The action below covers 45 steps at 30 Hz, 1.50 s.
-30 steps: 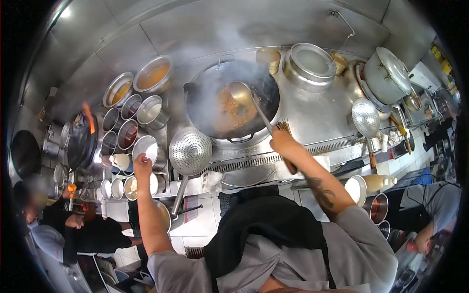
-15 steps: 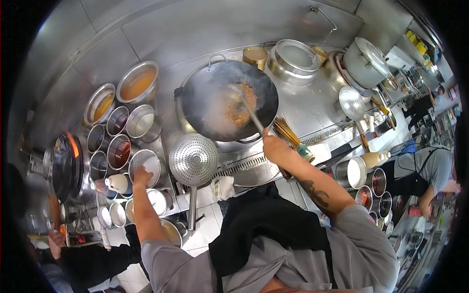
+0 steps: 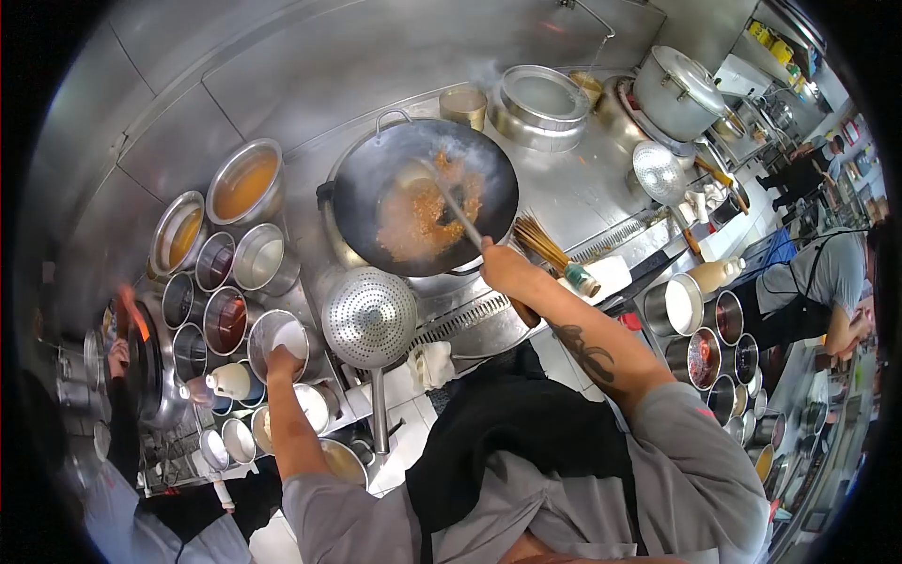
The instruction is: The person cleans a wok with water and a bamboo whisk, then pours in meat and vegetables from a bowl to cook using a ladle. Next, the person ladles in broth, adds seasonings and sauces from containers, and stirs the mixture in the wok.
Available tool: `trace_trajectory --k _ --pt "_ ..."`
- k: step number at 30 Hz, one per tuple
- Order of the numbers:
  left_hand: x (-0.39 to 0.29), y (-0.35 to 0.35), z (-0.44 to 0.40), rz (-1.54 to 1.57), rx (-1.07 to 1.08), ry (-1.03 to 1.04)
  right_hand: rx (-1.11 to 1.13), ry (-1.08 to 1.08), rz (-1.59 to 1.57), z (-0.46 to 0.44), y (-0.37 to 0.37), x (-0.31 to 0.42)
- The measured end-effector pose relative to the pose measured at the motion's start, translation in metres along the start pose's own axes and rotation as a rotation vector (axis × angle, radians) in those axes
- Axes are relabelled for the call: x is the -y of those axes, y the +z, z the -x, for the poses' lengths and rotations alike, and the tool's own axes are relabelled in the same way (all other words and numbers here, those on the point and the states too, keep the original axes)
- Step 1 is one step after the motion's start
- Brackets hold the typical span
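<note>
My right hand [image 3: 507,273] is wrapped round the handle of a ladle [image 3: 458,209], whose bowl lies in a steaming black wok [image 3: 357,202]. Orange-brown minced food [image 3: 411,221] covers part of the wok's bottom. On the left, my left hand [image 3: 283,361] reaches into a metal pot [image 3: 272,329] with white contents; its fingertips are hidden in there. A large perforated strainer [image 3: 369,318] rests between that pot and the wok. Beside my right hand lies a bamboo brush [image 3: 547,246] with a green-labelled handle.
Metal pots of sauces and a bowl of orange liquid [image 3: 246,186] stand at the left. Farther right are a lidded pot [image 3: 676,92] and a smaller strainer [image 3: 660,174]. Squeeze bottles [image 3: 235,381] stand near my left forearm. Other people work at both sides.
My left hand has gone down into the pot. The ladle has moved within the wok, and the food is spread differently. The view has shifted, showing more of the right side.
</note>
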<state>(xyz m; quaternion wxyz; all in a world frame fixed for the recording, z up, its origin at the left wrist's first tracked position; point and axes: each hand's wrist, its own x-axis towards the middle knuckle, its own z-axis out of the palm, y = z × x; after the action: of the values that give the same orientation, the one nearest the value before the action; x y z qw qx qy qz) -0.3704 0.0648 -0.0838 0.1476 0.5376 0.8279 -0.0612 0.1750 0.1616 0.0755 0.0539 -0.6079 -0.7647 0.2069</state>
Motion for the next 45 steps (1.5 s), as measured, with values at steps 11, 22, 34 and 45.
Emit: trace_trajectory --k 11,22,34,45 --pt "-0.008 -0.014 0.025 0.052 0.005 0.019 -0.122 0.067 -0.031 -0.013 -0.026 -0.019" --pt "-0.002 0.010 0.006 -0.050 -0.003 -0.023 -0.134 -0.193 -0.121 0.059 -0.039 -0.015" --pt "-0.026 -0.023 0.023 -0.021 0.031 -0.007 0.641 0.041 -1.221 0.093 -0.051 0.083" --pt "-0.077 -0.121 0.045 1.145 0.119 0.156 0.842 0.083 -1.172 0.095 -0.015 0.092"
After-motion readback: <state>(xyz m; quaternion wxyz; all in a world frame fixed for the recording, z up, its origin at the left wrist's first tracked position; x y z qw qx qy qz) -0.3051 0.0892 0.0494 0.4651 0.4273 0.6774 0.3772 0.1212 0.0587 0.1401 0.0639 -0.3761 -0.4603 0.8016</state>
